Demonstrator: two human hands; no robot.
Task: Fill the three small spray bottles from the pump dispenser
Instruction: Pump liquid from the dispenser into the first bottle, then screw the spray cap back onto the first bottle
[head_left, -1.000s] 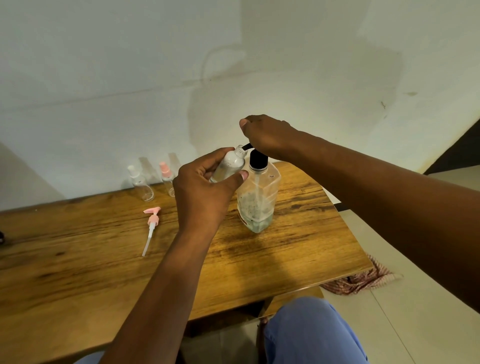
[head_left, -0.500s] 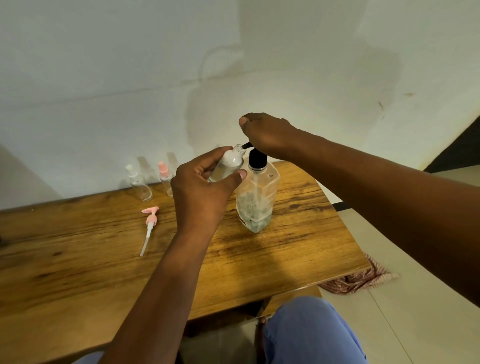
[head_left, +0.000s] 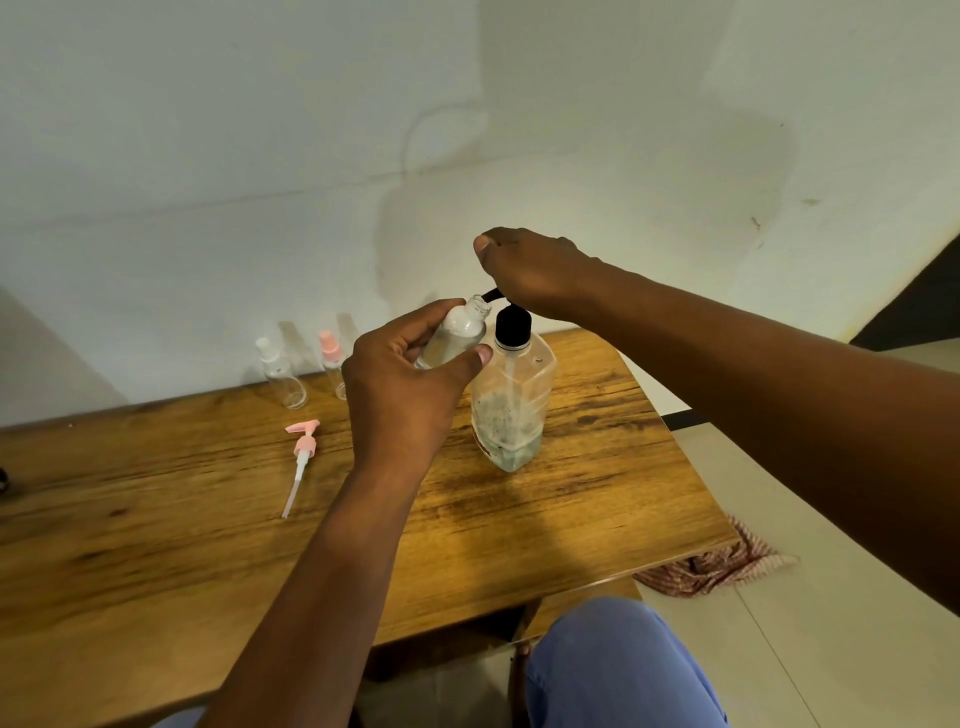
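A clear pump dispenser (head_left: 511, 400) with a black collar stands on the wooden table (head_left: 156, 519), liquid low in its base. My right hand (head_left: 530, 273) lies over its black pump head, fingers curled around it; only the nozzle tip shows. My left hand (head_left: 402, 387) grips a small uncapped clear bottle (head_left: 460, 330), tilted with its mouth at the nozzle. Two other small bottles stand at the back by the wall: one with a white cap (head_left: 280, 376), one with a pink cap (head_left: 332, 364). A loose pink pump top (head_left: 301, 457) with a white tube lies on the table.
The white wall runs directly behind the table. The table's right edge drops to a tiled floor where a striped cloth (head_left: 717, 564) lies. My knee in blue fabric (head_left: 618, 670) is below the table's front edge.
My right hand has risen with the pump head, and the black nozzle now shows more above the collar. The small bottle in my left hand stays at the nozzle.
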